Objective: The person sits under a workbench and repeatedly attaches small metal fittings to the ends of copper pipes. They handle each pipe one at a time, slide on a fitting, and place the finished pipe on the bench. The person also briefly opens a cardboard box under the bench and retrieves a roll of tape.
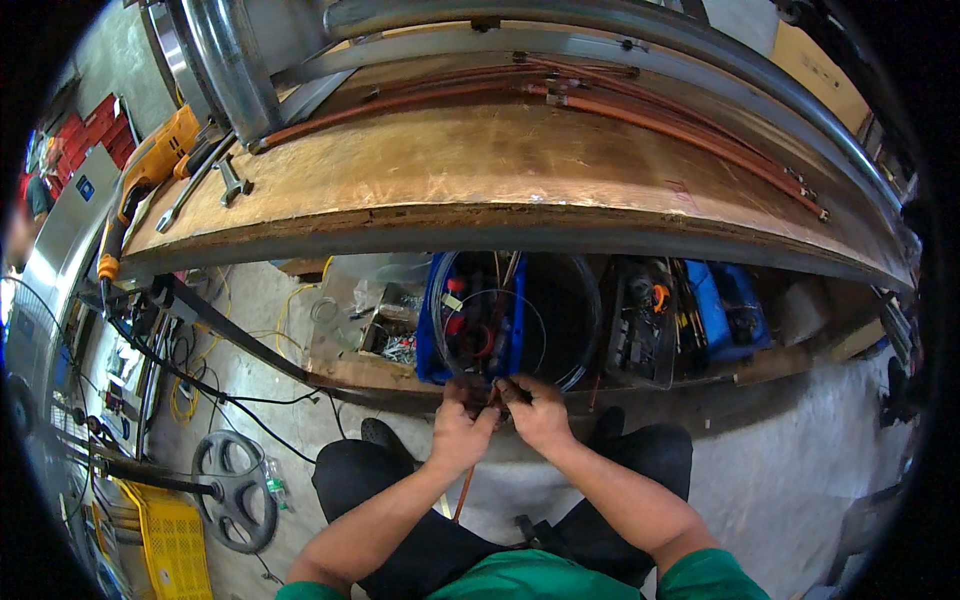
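Low in front of my knees, both hands are brought close together with the fingertips pinched. A thin copper-coloured tube (465, 493) runs down from them between my legs. My left hand (461, 424) is closed on the upper part of this tube. My right hand (540, 414) is closed beside it, its fingers at the tube's top end; the exact spot they grip is small and dark. Just beyond the hands is a blue bin (425, 335) with red and dark items in it. A coil of clear wire or tubing (592, 340) stands against the bin.
Above is a wooden bench (420, 165) bearing several copper-coloured tubes (690, 130), an open-end wrench (233, 181) and an orange power tool (150, 170). Underneath stand a grey tool tray (640, 330) and another blue bin (715, 345). A handwheel (235, 490) and yellow crate (170, 550) are at left.
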Available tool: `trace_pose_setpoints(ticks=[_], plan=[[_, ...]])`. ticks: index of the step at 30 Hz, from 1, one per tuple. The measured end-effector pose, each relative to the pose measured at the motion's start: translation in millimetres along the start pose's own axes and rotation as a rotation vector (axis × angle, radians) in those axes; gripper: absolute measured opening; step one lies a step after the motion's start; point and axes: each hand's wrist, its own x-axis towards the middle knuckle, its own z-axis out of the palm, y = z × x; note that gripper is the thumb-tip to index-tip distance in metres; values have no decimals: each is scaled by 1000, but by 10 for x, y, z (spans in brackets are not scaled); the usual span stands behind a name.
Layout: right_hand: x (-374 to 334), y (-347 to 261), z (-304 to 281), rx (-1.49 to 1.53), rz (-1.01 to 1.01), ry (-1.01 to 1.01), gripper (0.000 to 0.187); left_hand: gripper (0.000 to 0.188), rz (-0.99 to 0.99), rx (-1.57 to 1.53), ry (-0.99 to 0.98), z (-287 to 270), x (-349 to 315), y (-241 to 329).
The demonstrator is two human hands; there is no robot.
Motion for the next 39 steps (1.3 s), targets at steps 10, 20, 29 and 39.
trace_pose_setpoints(ticks=[10, 20, 29, 39], plan=[[18, 213, -11, 15, -32, -9, 19, 24, 80, 450, 3, -16, -9, 142], [17, 144, -54, 74, 49, -77, 23, 24, 34, 295, -39, -72, 11, 48], [1, 94, -79, -8, 0, -96, 26, 16, -175, -7, -73, -105, 75, 65], [38, -101, -249, -16, -202, -176, 21, 16, -377, -389, -275, -252, 114, 259]])
